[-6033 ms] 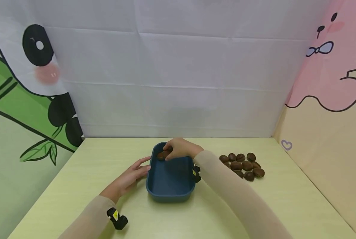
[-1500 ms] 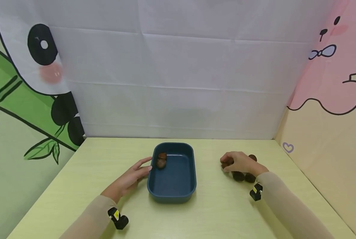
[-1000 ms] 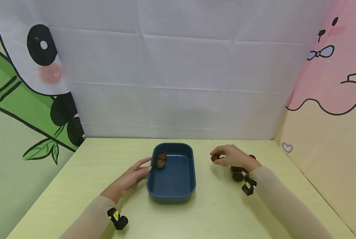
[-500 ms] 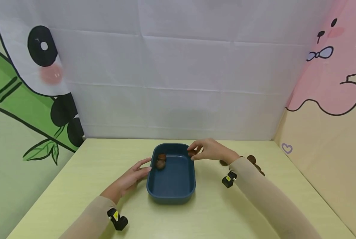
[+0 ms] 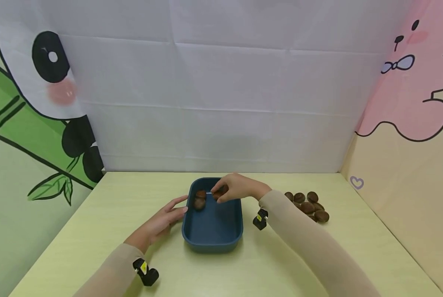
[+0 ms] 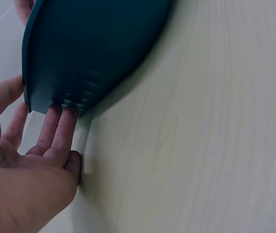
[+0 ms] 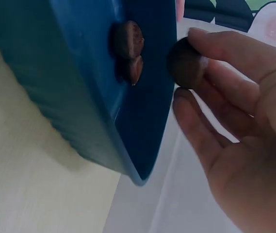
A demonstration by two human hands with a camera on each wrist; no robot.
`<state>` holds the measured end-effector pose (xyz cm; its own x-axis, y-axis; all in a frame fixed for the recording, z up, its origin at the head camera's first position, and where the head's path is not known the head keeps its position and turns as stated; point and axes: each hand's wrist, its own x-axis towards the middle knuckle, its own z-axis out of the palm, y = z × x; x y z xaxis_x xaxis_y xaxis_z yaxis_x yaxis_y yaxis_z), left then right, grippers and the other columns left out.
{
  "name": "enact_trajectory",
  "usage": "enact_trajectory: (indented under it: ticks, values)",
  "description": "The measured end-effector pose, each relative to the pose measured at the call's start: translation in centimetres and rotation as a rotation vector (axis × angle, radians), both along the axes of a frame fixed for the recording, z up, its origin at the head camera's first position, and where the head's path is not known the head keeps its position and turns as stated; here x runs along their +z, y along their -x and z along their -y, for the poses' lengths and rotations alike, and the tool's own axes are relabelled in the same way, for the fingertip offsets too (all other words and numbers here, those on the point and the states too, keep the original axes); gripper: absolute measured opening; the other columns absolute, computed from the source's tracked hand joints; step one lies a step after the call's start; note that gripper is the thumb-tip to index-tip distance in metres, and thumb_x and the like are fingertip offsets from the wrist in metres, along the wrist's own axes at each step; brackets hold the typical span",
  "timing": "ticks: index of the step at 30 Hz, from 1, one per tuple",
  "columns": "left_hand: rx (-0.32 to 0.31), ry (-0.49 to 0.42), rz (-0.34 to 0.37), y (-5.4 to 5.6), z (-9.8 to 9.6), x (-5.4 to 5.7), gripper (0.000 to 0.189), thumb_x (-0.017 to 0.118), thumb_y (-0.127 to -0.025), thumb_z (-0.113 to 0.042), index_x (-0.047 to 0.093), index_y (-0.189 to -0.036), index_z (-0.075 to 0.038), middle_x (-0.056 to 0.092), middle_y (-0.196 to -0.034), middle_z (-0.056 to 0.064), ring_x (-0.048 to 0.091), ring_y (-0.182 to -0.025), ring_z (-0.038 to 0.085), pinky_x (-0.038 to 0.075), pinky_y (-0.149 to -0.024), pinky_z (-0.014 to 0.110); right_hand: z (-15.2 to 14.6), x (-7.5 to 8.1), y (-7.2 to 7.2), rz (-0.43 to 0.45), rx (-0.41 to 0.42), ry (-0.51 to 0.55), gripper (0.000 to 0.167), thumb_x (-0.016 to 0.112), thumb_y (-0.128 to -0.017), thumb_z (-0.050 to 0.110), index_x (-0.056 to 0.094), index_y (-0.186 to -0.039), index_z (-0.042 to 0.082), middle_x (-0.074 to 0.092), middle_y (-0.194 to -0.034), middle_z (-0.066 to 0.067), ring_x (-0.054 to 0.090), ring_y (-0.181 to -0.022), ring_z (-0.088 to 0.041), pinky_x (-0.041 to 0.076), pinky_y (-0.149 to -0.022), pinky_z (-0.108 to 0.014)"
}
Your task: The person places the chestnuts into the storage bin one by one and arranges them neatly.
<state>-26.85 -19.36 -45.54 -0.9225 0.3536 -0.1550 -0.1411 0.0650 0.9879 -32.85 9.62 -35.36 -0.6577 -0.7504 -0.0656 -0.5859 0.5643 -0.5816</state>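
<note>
Chestnut (image 7: 184, 64), dark brown and rounded, sits pinched between the thumb and fingertips of the right hand (image 5: 240, 186), whose digits are parted only as far as the nut keeps them. It is carried over the far right part of the blue box (image 5: 214, 222), apart from the nuts lying inside; whether a second nut is in the same pinch, I cannot tell. Two more chestnuts (image 5: 199, 203) lie just beside each other on the box floor, near its far left corner. The left hand (image 5: 158, 225) has its fingers spread and fairly straight, the tips touching the box's left rim and outer wall rather than wrapping round it. To the right, a cluster of loose chestnuts (image 5: 307, 207) rests on the pale table (image 5: 362, 231), well apart from the box and partly covered by the right sleeve (image 5: 310, 237); the covered ones cannot be counted.
</note>
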Motion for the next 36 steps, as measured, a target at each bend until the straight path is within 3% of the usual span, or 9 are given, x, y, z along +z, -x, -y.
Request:
enact_trajectory:
  ticks: [5, 11, 19, 27, 36]
  values:
    - [-0.015, 0.002, 0.0, 0.0, 0.0, 0.1, 0.063, 0.058, -0.104, -0.031, 0.028, -0.158, -0.021, 0.048, -0.147, 0.021, 0.044, -0.136, 0.037, 0.014, -0.117, 0.059, 1.9, -0.6, 0.6, 0.027, -0.013, -0.103, 0.039, 0.078, -0.089, 0.02, 0.07, -0.127, 0.014, 0.068, -0.117, 0.005, 0.064, -0.098, -0.011, 0.052, -0.082, -0.028]
    - [-0.012, 0.007, -0.001, 0.1, 0.0, 0.3, 0.063, 0.058, -0.103, -0.032, 0.029, -0.158, -0.022, 0.049, -0.146, 0.019, 0.044, -0.136, 0.036, 0.014, -0.117, 0.059, 4.1, -1.5, 1.0, -0.006, 0.0, -0.179, 0.038, 0.081, -0.087, 0.024, 0.073, -0.124, 0.021, 0.067, -0.112, 0.012, 0.06, -0.108, -0.013, 0.049, -0.09, -0.03]
    - [-0.013, -0.006, -0.002, 0.1, 0.1, 0.3, 0.063, 0.057, -0.104, -0.031, 0.028, -0.158, -0.02, 0.051, -0.145, 0.018, 0.045, -0.135, 0.036, 0.012, -0.117, 0.061, 6.0, -3.0, 0.8, 0.053, 0.017, -0.124, 0.035, 0.082, -0.086, 0.02, 0.074, -0.12, 0.019, 0.065, -0.117, 0.013, 0.058, -0.105, -0.002, 0.046, -0.095, -0.024]
    - [-0.025, -0.015, 0.001, 0.1, 0.2, 0.2, 0.063, 0.056, -0.104, -0.03, 0.026, -0.159, -0.019, 0.051, -0.146, 0.017, 0.042, -0.137, 0.036, 0.009, -0.117, 0.061, 6.9, -3.9, 0.6, 0.087, 0.027, -0.082, 0.031, 0.083, -0.085, 0.016, 0.074, -0.115, 0.015, 0.068, -0.096, 0.014, 0.062, -0.091, -0.001, 0.049, -0.085, -0.019]
    - [-0.026, -0.017, 0.006, 0.0, 0.2, 0.1, 0.063, 0.056, -0.104, -0.029, 0.025, -0.159, -0.019, 0.048, -0.148, 0.019, 0.041, -0.138, 0.036, 0.01, -0.117, 0.061, 7.3, -5.0, 0.5, 0.075, 0.009, -0.087, 0.028, 0.083, -0.085, 0.013, 0.074, -0.112, 0.013, 0.07, -0.093, 0.01, 0.062, -0.085, -0.001, 0.049, -0.081, -0.018]
